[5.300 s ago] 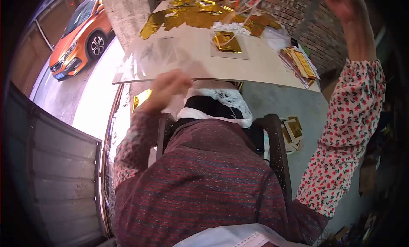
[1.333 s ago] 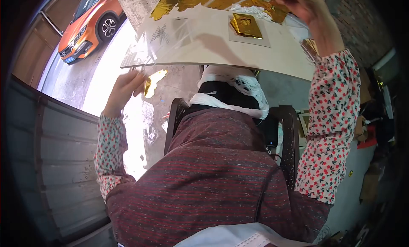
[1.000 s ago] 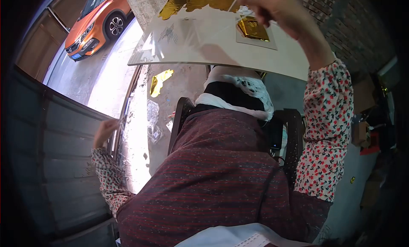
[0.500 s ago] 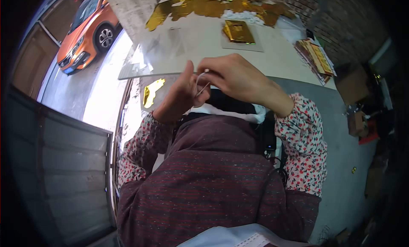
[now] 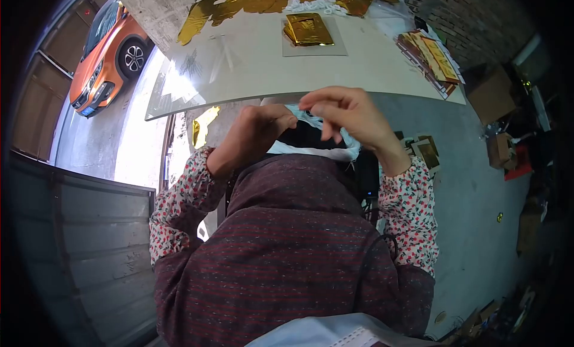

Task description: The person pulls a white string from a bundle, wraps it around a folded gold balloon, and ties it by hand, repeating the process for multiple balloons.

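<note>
My left hand [image 5: 257,131] is closed above my lap, its fingertips pressed together and pointing right. Whatever it may be pinching is too small to make out. A short gap to the right, my right hand [image 5: 356,116] is bent downward with its fingers apart and partly curled; I see nothing plainly held in it. Below and behind the fingers, a black opening edged with white cloth [image 5: 311,151] lies against my lap. Just beyond both hands runs the front edge of the pale tabletop [image 5: 251,72]. On it, gold foil packets [image 5: 310,30] rest on a clear square sheet.
Gold foil sheets [image 5: 239,9] and a white crumpled heap [image 5: 314,6] cover the table's far side. Printed cards [image 5: 431,57] are piled at its right. A gold scrap [image 5: 203,125] lies lower left. Boxes [image 5: 499,149] stand on the right floor; an orange car [image 5: 107,60] is outside.
My hands have separated from their joined position, where a thin white loop showed between them. The right hand has opened somewhat and the loop is no longer discernible. My view has shifted slightly.
</note>
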Available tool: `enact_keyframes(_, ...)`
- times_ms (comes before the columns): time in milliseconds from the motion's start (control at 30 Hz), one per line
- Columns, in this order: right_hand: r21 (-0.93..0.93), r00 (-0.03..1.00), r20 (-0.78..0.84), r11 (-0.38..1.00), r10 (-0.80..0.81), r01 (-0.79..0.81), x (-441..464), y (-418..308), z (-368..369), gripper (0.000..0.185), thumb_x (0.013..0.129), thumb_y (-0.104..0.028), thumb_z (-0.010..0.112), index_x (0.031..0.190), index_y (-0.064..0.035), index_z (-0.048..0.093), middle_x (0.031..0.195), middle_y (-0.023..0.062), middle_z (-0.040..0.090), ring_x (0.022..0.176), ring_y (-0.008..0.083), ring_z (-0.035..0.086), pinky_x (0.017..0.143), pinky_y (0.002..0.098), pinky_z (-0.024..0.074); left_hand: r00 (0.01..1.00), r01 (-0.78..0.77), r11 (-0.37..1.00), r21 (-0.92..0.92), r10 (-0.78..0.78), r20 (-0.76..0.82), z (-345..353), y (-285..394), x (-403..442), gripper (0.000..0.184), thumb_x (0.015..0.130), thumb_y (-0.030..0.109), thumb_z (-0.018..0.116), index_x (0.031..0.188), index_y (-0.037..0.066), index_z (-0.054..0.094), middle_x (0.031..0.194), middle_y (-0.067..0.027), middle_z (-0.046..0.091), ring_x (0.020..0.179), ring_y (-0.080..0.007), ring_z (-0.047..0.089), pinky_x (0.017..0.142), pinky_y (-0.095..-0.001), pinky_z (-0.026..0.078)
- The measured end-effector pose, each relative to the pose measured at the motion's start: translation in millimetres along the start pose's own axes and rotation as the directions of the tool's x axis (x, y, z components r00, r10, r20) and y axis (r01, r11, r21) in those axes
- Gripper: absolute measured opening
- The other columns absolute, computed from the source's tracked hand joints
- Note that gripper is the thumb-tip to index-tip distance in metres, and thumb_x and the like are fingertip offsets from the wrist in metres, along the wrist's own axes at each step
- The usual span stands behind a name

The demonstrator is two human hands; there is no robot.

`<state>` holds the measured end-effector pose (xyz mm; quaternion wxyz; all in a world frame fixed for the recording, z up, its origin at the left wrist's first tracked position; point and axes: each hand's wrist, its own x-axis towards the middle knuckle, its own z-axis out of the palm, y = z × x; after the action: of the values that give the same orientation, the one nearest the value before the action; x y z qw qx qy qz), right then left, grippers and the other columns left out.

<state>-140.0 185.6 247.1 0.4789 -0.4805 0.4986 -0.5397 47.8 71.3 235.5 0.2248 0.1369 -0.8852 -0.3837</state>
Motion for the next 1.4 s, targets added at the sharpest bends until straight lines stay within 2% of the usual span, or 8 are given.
enact_keyframes(567,0.631,0.991,0.047,0.765,0.129,-0.130,-5.8,37.8,19.0,0.016,0.087,-0.011,0.061,0.095,0.0023,0.064,0.077,0.0061,0.065,0.052,0.0050,0.055,0.044,0.0167,0.0412,0.966,-0.061,0.996,-0.060,0.044,-0.256,49.3,-26.9,-9.7,0.010,0.087,0.010,0.056,0.089,0.001,0.061,0.075,-0.0168,0.060,0.066,-0.0307,0.060,0.058,-0.0348,0.047)
enact_keyframes(700,0.043,0.978,-0.206,0.999,0.018,-0.009,-8.2,55.1,25.0,0.016,0.088,-0.013,0.059,0.094,0.0003,0.066,0.081,0.0058,0.067,0.046,0.0016,0.044,0.040,0.0145,0.0314,0.949,-0.226,0.974,-0.020,0.215,-0.232,51.7,-24.7,-22.3,0.009,0.088,0.004,0.052,0.092,0.000,0.058,0.078,-0.0134,0.061,0.065,-0.0266,0.062,0.059,-0.0317,0.048)
enact_keyframes(833,0.458,0.969,0.157,0.855,0.192,-0.244,-30.4,51.9,26.8,0.018,0.090,-0.011,0.056,0.100,0.0017,0.065,0.087,0.0110,0.068,0.045,0.0029,0.045,0.042,0.0159,0.0341,0.963,-0.210,0.975,-0.075,0.193,-0.186,47.7,-50.0,-26.4,0.009,0.084,0.000,0.054,0.091,0.000,0.058,0.076,-0.0120,0.060,0.065,-0.0263,0.062,0.059,-0.0321,0.049)
enact_keyframes(933,0.458,0.998,-0.012,0.888,0.064,-0.052,-29.0,44.5,31.6,0.020,0.090,-0.015,0.058,0.100,0.0015,0.065,0.084,0.0076,0.068,0.045,0.0022,0.044,0.041,0.0157,0.0335,0.983,-0.178,0.983,0.047,0.175,0.055,64.0,-35.9,-41.2,0.007,0.084,0.002,0.055,0.091,0.001,0.058,0.075,-0.0138,0.059,0.068,-0.0289,0.061,0.060,-0.0339,0.048)
enact_keyframes(1067,-0.167,0.985,-0.153,0.985,-0.075,0.049,-33.6,54.5,34.1,0.019,0.090,-0.012,0.056,0.099,0.0028,0.065,0.080,0.0074,0.067,0.048,0.0033,0.047,0.044,0.0182,0.0378,0.991,-0.126,0.960,-0.251,0.111,-0.071,41.5,-3.7,-38.9,0.006,0.086,0.001,0.054,0.089,-0.001,0.059,0.073,-0.0109,0.058,0.066,-0.0151,0.057,0.059,-0.0291,0.045)
enact_keyframes(1200,0.461,0.994,0.104,0.887,-0.014,-0.036,-39.2,44.4,31.3,0.018,0.090,-0.011,0.056,0.102,-0.0005,0.065,0.084,0.0050,0.067,0.051,0.0038,0.049,0.045,0.0179,0.0395,0.973,-0.176,0.984,0.020,0.177,-0.146,32.6,-21.1,-27.5,0.009,0.088,0.002,0.050,0.088,-0.002,0.058,0.074,-0.0123,0.060,0.067,-0.0185,0.059,0.063,-0.0263,0.046)
enact_keyframes(1300,0.176,0.991,-0.097,0.979,-0.089,0.105,-32.0,40.7,36.7,0.022,0.091,-0.008,0.053,0.108,0.0009,0.062,0.092,0.0080,0.067,0.053,0.0041,0.050,0.046,0.0175,0.0387,0.998,-0.034,0.997,-0.076,0.038,0.048,38.5,-1.5,-37.4,0.011,0.088,0.000,0.049,0.088,-0.001,0.060,0.076,-0.0105,0.061,0.071,-0.0154,0.060,0.064,-0.0265,0.047)
enact_keyframes(1400,-0.025,0.996,-0.048,0.997,-0.078,0.076,-36.6,46.1,33.9,0.021,0.090,-0.007,0.053,0.107,0.0014,0.063,0.089,0.0087,0.067,0.052,0.0047,0.051,0.045,0.0175,0.0392,0.955,-0.240,0.970,-0.043,0.228,-0.190,29.5,2.6,-33.6,0.009,0.086,0.000,0.051,0.088,-0.001,0.060,0.073,-0.0087,0.060,0.070,-0.0124,0.058,0.064,-0.0261,0.047)
